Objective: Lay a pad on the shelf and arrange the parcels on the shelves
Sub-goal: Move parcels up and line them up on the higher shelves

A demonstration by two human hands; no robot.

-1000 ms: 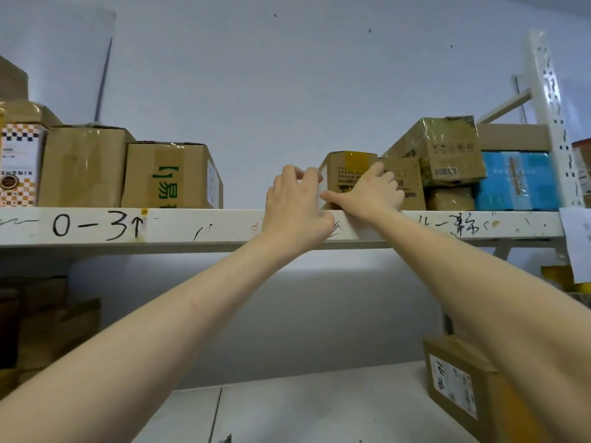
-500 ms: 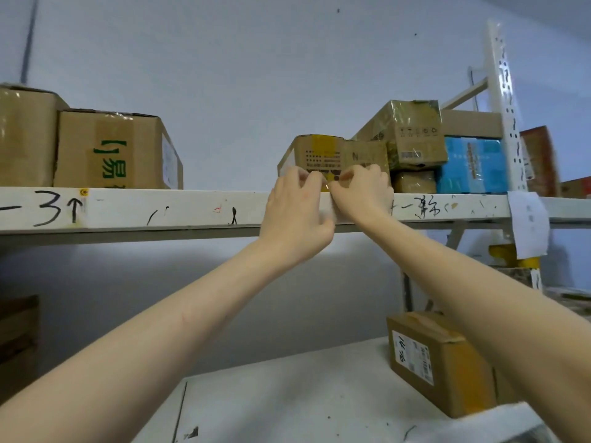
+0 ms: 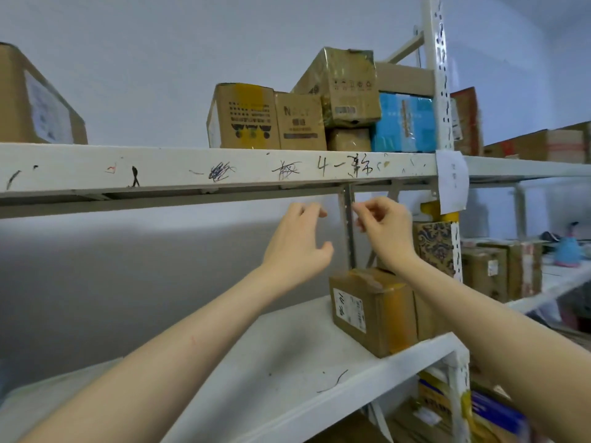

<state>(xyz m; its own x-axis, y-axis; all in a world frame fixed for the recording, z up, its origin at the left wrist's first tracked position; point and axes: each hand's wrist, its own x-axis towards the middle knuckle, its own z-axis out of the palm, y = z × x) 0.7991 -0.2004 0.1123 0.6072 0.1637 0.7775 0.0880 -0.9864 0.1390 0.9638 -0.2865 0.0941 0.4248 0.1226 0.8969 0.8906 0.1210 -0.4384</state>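
Left hand: fingers loosely spread, empty
Right hand: fingers loosely curled, empty
Parcels: on top shelf, at its front edge
Pad: not in view
Risk: tilted top box may slide off if neighbours get nudged

White upper shelf carries brown parcels and a blue one.

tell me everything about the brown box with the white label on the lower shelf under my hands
The brown cardboard box stands closed near the front right corner of the white lower shelf, angled so one corner faces the camera. Wrinkled brown tape runs across its top and down one face; a white printed label sits on its left face. Neither the left hand nor the right hand touches it; the right forearm crosses in front of its upper right edge.
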